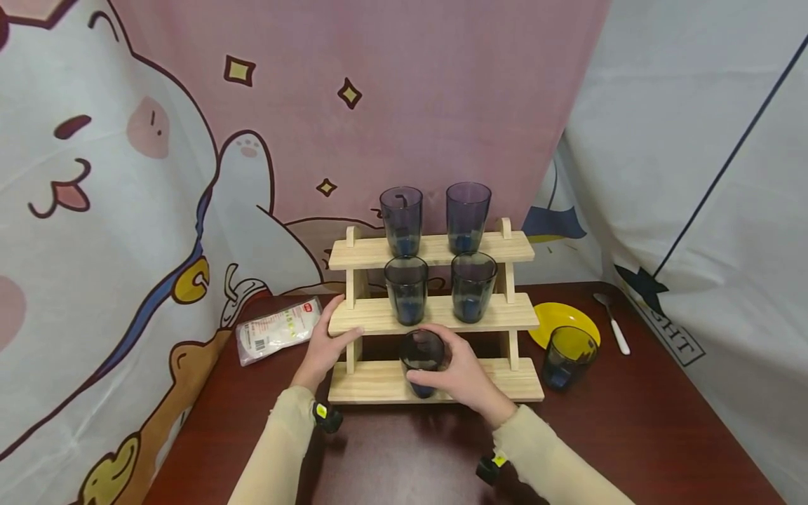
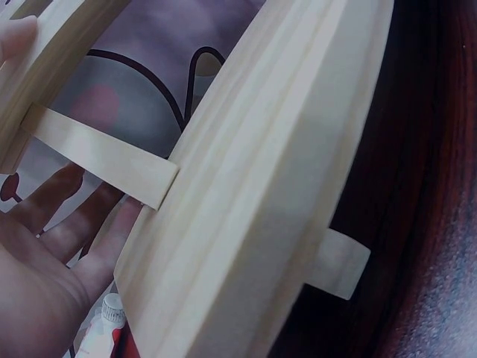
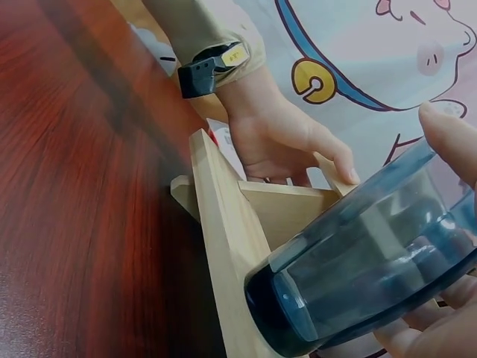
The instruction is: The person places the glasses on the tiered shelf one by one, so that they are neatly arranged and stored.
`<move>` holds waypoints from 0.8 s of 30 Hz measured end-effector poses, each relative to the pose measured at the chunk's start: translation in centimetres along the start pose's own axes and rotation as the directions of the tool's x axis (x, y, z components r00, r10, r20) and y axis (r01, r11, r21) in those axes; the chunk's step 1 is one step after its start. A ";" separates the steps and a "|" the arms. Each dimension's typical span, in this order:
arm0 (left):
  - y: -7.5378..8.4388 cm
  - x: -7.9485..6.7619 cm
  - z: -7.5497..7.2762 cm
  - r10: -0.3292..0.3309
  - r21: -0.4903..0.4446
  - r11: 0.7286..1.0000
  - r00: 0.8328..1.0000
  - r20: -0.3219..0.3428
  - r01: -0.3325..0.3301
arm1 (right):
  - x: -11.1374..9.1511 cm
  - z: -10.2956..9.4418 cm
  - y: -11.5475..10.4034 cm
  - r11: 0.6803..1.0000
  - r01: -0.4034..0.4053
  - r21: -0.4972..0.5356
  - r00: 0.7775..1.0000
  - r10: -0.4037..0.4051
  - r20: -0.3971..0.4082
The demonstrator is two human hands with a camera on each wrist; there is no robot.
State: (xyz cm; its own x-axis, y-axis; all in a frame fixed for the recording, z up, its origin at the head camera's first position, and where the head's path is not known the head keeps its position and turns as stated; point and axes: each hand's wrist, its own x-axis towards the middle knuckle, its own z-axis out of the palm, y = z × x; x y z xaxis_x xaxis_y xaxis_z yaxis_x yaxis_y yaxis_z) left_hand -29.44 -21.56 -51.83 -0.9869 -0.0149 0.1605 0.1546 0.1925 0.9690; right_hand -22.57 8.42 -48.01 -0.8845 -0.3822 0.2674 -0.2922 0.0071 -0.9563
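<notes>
A three-tier wooden display rack (image 1: 369,382) stands on the table. My left hand (image 1: 322,352) grips the left end of its middle tier, thumb over the front edge. In the left wrist view, the fingers of that hand (image 2: 45,280) reach behind the upright. My right hand (image 1: 466,375) holds a dark, clear drinking glass (image 1: 421,356) around its side, at the middle of the lowest tier. In the right wrist view the base of this glass (image 3: 358,268) is right at the lowest board. Two glasses (image 1: 407,291) sit on the middle tier and two (image 1: 467,217) on the top one.
Right of the rack, another glass (image 1: 568,361) stands in front of a yellow plate (image 1: 543,319). Beyond them lies a white-handled spoon (image 1: 617,331). A plastic-wrapped white packet (image 1: 280,330) lies to the left. Printed cloth (image 1: 442,105) hangs behind the table (image 1: 404,456).
</notes>
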 end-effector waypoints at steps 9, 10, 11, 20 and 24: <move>0.0 0.0 0.0 0.002 -0.007 1.000 1.000 0.004 -0.002 | 0.4 0.4 0.2 1.000 0.007 0.005 1.000 -0.007 0.015; 0.0 0.0 0.0 0.002 -0.009 1.000 1.000 0.005 -0.002 | 0.4 0.4 0.1 1.000 0.009 0.010 1.000 -0.009 0.016; 0.0 0.0 0.0 0.000 -0.010 1.000 1.000 0.005 0.000 | 0.5 0.4 0.1 1.000 0.008 0.013 1.000 -0.008 0.015; -0.1 0.0 0.0 0.001 -0.026 1.000 1.000 0.009 -0.001 | 0.6 0.7 0.5 1.000 -0.003 0.013 1.000 0.002 0.022; -0.3 0.1 0.0 0.004 -0.025 1.000 1.000 0.012 -0.004 | 0.6 1.0 0.5 1.000 -0.005 -0.003 1.000 0.005 0.023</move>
State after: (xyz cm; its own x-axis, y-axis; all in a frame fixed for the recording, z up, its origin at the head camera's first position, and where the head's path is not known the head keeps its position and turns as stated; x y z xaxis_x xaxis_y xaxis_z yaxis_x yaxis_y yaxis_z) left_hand -29.58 -21.62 -52.06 -0.9868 -0.0022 0.1621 0.1594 0.1683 0.9728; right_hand -22.90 7.30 -48.40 -0.8777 -0.4029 0.2595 -0.2885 0.0119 -0.9574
